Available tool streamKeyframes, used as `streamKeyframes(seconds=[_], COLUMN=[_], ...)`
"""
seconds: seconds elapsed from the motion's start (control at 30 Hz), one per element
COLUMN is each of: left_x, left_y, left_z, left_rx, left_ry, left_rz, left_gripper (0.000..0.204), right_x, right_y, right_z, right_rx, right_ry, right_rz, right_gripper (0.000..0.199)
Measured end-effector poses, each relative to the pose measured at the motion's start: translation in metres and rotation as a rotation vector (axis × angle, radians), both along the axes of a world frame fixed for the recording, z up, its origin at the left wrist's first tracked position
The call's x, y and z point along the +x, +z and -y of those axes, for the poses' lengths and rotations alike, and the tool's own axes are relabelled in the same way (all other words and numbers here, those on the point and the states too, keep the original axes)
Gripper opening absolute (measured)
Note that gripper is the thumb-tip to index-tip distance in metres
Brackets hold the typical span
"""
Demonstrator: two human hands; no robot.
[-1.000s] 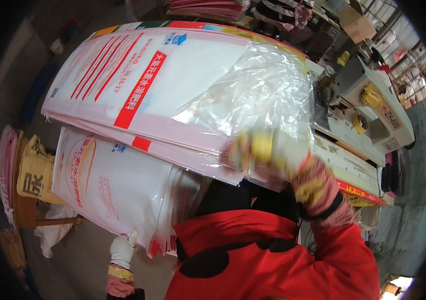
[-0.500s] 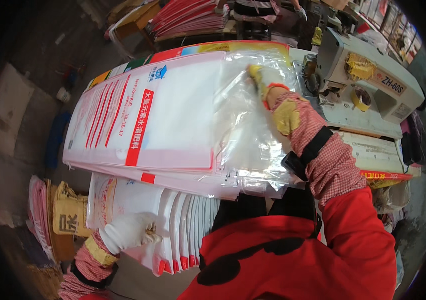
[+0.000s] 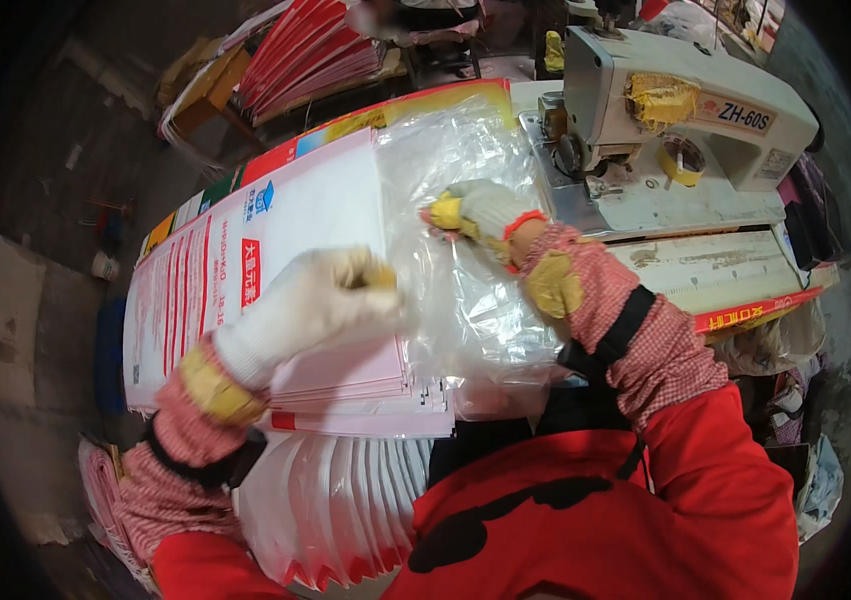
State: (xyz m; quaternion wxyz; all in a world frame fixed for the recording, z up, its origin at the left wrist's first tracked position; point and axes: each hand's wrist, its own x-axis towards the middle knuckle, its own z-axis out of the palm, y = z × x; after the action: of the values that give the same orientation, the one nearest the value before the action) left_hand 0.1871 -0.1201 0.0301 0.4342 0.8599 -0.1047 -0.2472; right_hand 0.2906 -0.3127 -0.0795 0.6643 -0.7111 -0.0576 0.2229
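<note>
Apparently, clear plastic liners (image 3: 486, 310) protrude from printed sacks (image 3: 291, 232) beneath the right hand (image 3: 476, 213).

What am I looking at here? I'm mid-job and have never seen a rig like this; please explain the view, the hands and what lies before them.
There is no robot: these are a person's own gloved hands. The view comes from the left one of two wide fisheye cameras worn on the head, looking down, so picture left is the person's left, and straight edges bend near the rim. The right hand lies on clear plastic film, at the right end of a stack of flat printed bags. The left hand, in a white glove, is over the stack with fingers curled; whether it holds anything, I cannot tell. A sewing machine stands to the right, and fanned white sheets with red edges show below the stack.
</note>
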Motion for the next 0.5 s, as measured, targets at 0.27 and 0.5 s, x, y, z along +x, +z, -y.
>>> streamKeyframes(seconds=[0.27, 0.5], left_x=[0.065, 0.055], left_y=[-0.064, -0.036], left_z=[-0.019, -0.058], left_rx=[-0.25, -0.251], left_ry=[0.462, 0.529], left_rz=[0.114, 0.121], left_gripper=[0.024, 0.02], right_x=[-0.003, 0.013], right_y=[0.001, -0.023], right_z=[-0.044, -0.009], right_rx=[0.32, -0.212], right_ry=[-0.072, -0.14], right_rz=[-0.242, -0.115], right_gripper=[0.032, 0.027])
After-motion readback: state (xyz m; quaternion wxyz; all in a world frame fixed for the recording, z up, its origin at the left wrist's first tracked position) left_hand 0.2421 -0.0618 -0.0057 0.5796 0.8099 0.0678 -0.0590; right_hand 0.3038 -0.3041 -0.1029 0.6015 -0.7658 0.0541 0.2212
